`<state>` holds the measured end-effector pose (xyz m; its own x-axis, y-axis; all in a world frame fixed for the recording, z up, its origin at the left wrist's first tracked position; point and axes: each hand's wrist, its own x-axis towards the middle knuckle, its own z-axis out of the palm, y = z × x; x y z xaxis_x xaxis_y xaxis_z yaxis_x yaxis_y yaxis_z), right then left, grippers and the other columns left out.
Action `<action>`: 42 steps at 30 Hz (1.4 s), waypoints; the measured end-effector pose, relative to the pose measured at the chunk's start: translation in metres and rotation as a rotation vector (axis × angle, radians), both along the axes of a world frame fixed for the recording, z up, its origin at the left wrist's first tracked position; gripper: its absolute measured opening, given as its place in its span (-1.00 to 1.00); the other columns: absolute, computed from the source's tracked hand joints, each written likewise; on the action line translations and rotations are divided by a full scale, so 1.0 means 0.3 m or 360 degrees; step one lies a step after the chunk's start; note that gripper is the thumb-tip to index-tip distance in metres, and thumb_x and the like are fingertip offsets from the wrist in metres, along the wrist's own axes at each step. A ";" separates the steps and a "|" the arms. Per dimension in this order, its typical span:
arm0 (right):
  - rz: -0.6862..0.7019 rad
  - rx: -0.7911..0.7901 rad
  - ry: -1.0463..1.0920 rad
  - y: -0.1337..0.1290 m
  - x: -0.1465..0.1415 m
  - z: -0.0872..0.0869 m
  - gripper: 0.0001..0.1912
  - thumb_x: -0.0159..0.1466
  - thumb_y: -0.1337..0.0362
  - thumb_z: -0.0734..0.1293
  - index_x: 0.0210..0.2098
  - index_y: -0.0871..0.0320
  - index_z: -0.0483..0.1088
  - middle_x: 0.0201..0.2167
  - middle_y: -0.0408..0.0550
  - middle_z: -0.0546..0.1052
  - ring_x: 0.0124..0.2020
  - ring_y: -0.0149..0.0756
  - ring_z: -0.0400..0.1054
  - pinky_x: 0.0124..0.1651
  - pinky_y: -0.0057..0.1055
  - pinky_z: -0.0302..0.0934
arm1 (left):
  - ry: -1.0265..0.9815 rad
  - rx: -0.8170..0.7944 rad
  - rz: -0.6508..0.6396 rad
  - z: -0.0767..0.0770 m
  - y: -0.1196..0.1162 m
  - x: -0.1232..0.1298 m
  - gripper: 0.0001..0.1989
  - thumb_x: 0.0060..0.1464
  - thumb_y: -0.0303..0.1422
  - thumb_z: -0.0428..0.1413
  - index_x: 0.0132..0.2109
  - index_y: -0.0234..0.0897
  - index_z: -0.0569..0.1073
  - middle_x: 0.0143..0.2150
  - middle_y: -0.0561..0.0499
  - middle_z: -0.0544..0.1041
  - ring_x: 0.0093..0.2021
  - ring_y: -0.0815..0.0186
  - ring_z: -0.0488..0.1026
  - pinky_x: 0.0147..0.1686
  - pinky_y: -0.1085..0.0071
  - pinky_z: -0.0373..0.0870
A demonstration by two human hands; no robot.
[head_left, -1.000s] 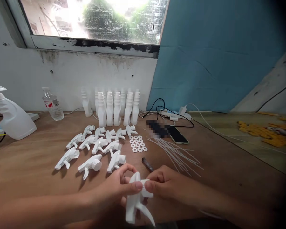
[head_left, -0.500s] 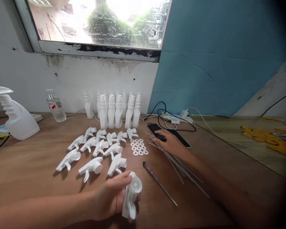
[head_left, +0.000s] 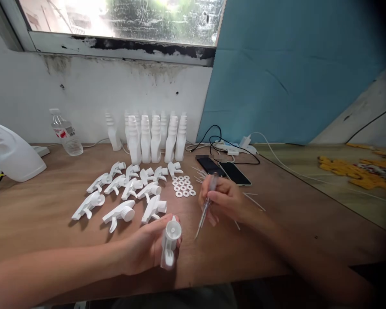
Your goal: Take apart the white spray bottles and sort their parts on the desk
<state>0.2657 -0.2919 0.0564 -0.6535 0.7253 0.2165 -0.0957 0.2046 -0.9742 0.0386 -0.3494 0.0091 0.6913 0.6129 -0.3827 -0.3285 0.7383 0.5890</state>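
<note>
My left hand (head_left: 149,246) is closed around a white spray trigger head (head_left: 171,240), its round collar facing up toward the camera. Held between the fingers of my right hand (head_left: 223,197) is a screwdriver (head_left: 205,210) with a clear handle, its metal tip pointing down and left toward the table. Several white trigger heads (head_left: 119,213) lie left of centre, beyond my left hand. White ring washers (head_left: 182,188) are laid out in rows between them and my right hand. Thin white tubes (head_left: 254,200) lie partly hidden under my right hand.
Several white bottles (head_left: 155,139) stand near the wall, with a clear water bottle (head_left: 67,133) to their left. A large spray bottle (head_left: 16,152) is at the far left. Two phones (head_left: 234,173), black cable (head_left: 215,139) and a power strip (head_left: 236,148) lie at the back right.
My right hand has moved from the tubes near the phones toward me and picked up the screwdriver from the table. The trigger head in my left hand has tilted slightly. The view has shifted down.
</note>
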 end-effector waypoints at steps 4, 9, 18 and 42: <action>-0.0033 0.0391 0.0293 -0.050 -0.002 -0.007 -0.93 0.33 0.30 0.20 -0.23 0.19 0.23 -0.34 -0.04 0.47 -0.45 -0.35 0.45 -0.39 -0.34 0.36 | 0.0048 -0.0027 0.0026 -0.004 -0.003 0.002 -0.73 0.15 -0.14 0.06 -0.16 -0.24 0.30 -0.38 0.02 0.42 -0.51 0.42 0.37 -0.55 0.51 0.32; -0.0111 0.0896 0.0078 -0.090 -0.002 -0.001 -0.94 0.29 0.39 0.22 -0.22 0.15 0.27 -0.35 -0.04 0.46 -0.42 -0.42 0.41 -0.37 -0.44 0.32 | -0.0011 -0.0014 0.0068 -0.012 -0.008 0.002 -0.78 0.17 -0.21 0.07 -0.14 -0.21 0.26 -0.36 0.04 0.42 -0.42 0.41 0.42 -0.47 0.51 0.34; -0.0114 0.1957 -0.0156 -0.118 -0.016 0.024 -0.89 0.30 0.32 0.24 -0.19 0.17 0.20 -0.50 -0.10 0.42 -0.52 -0.47 0.29 -0.41 -0.51 0.24 | -0.0125 0.0074 -0.0027 0.000 -0.013 0.007 -0.81 0.19 -0.25 0.06 -0.23 -0.25 0.22 -0.38 0.09 0.32 -0.40 0.44 0.36 -0.41 0.47 0.33; -0.0087 0.1379 -0.0078 -0.134 -0.024 -0.041 -0.92 0.31 0.38 0.12 -0.34 0.14 0.12 -0.55 -0.20 0.23 -0.57 -0.51 0.10 -0.48 -0.51 0.04 | -0.0068 0.0185 -0.0075 0.002 -0.021 0.014 -0.85 0.20 -0.31 0.05 -0.26 -0.26 0.22 -0.41 0.07 0.33 -0.47 0.46 0.34 -0.48 0.50 0.39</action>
